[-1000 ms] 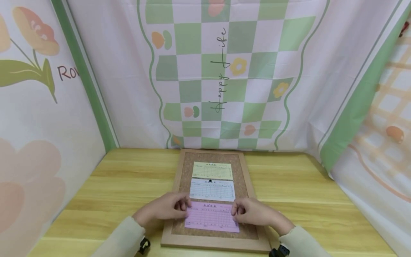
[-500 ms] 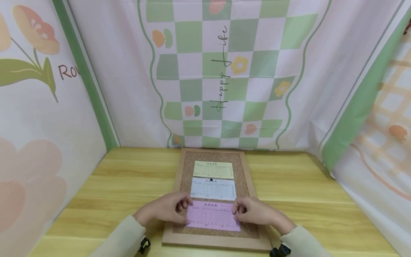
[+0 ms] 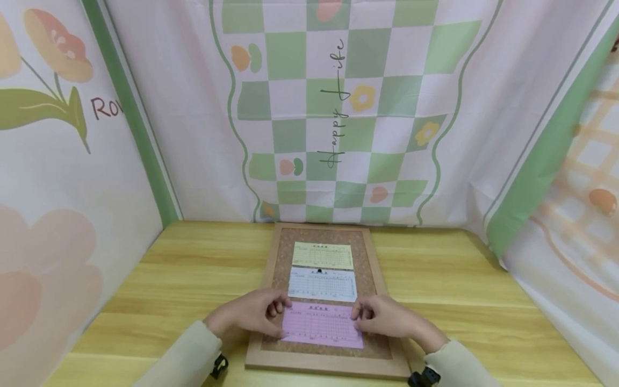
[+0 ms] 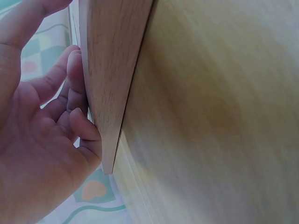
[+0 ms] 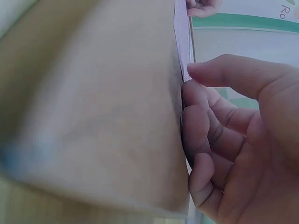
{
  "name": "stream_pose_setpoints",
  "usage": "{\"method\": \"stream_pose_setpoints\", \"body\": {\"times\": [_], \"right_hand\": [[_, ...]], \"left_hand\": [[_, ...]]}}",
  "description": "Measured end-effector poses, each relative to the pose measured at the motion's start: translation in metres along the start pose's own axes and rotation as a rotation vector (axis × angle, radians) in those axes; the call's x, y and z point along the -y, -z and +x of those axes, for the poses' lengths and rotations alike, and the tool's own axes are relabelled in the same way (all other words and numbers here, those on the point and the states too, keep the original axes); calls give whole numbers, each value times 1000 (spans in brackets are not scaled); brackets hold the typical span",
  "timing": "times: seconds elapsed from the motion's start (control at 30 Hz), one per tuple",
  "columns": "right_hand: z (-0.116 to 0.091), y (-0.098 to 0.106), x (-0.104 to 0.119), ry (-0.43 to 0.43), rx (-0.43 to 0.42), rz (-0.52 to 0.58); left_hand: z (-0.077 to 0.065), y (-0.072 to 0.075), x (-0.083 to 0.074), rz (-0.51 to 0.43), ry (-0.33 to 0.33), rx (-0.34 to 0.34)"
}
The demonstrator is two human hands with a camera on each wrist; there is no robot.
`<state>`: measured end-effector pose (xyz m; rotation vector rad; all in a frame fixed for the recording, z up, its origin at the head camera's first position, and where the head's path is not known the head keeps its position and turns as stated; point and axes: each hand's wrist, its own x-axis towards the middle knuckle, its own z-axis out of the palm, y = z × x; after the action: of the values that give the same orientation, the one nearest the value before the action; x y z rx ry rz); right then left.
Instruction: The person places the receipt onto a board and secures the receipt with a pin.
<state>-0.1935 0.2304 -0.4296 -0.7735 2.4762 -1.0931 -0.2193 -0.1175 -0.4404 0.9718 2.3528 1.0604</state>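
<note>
A pink printed form slip (image 3: 321, 325) lies on the near part of a wood-framed corkboard (image 3: 280, 235). My left hand (image 3: 256, 312) is at the slip's left edge, index finger near the upper corner and thumb near the lower one, spread apart. On the right edge, my right hand (image 3: 384, 317) has thumb and index fingertips close together, pinching the slip there. Beyond it lie a blue slip (image 3: 321, 285), with a small black pin (image 3: 319, 271) at its top, and a yellow slip (image 3: 323, 255). In the right wrist view the other fingers (image 5: 196, 123) are curled against the board.
The board rests on a yellow wood-grain table (image 3: 193, 258), its far end close to a green-and-white checked curtain (image 3: 333, 107). Printed cloth walls stand at left and right. A black wrist device (image 3: 220, 365) is on the left sleeve, another (image 3: 424, 377) on the right.
My left thumb has slid down toward the slip's lower left corner, widening its distance from the index finger. The right hand and slips stay in place; the view shifts slightly.
</note>
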Motion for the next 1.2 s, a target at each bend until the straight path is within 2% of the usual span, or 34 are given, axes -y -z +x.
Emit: {"method": "stream_pose_setpoints", "body": {"times": [0.17,0.53,1.0,1.2], "right_hand": [[-3,4,-2,-5,-26,7],[-15,24,-10,9,-111,-75],[-46,54,-29,-36,-174,-167],[-61,62,-41,-45,-195,-164]], "left_hand": [[0,1,-1,-11,7,6],[0,2,0,-11,1,16],[0,2,1,-25,11,18],[1,1,1,-39,0,25]]}}
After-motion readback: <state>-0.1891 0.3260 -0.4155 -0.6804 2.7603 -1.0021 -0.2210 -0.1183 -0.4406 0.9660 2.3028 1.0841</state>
